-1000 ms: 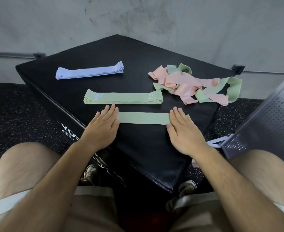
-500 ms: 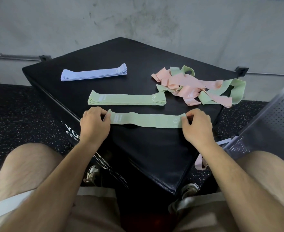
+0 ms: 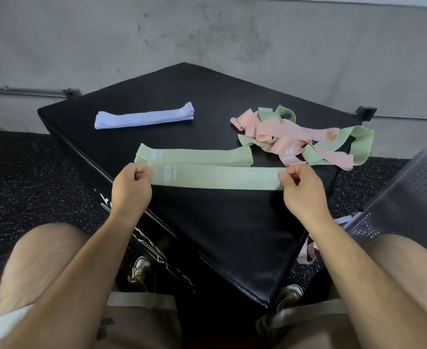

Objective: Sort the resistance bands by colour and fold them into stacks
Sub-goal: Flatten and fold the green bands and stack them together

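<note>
A flat green band [image 3: 217, 177] is stretched between both hands just above the black padded box [image 3: 207, 222]. My left hand [image 3: 131, 187] pinches its left end, my right hand [image 3: 300, 190] pinches its right end. Right behind it lies a stack of folded green bands [image 3: 197, 157]. A stack of folded lilac bands [image 3: 144, 118] sits at the far left of the box. A tangled heap of pink and green bands [image 3: 298, 139] lies at the far right.
A pink band [image 3: 306, 253] hangs off the box's right edge near the speckled floor [image 3: 31, 185]. A perforated grey metal panel [image 3: 403, 197] stands at the right. A concrete wall [image 3: 207, 34] is behind the box. My knees flank the near corner.
My hands went from pressing flat on the green band to pinching its ends. The band has been lifted and carried back toward the green stack.
</note>
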